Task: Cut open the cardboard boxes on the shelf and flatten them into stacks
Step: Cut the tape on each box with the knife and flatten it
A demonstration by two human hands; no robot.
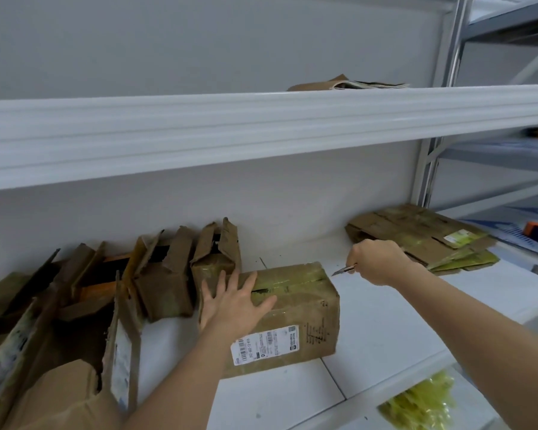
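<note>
Boxes and my hands on the shelf

The shelf [385, 336] fills the lower part of the frame. A closed box [292, 318] sits on it in the middle, and my left hand [233, 301] lies flat on the left part of its top. My right hand [375, 260] is up and to the right of the box, holding a knife [343, 270] whose tip points at the box's top right corner. Opened boxes [156, 274] stand in a row on the left. A flat stack [423, 237] lies at the right, behind my right hand. More flat cardboard [339, 83] lies on the upper shelf [261, 131], top middle.
</note>
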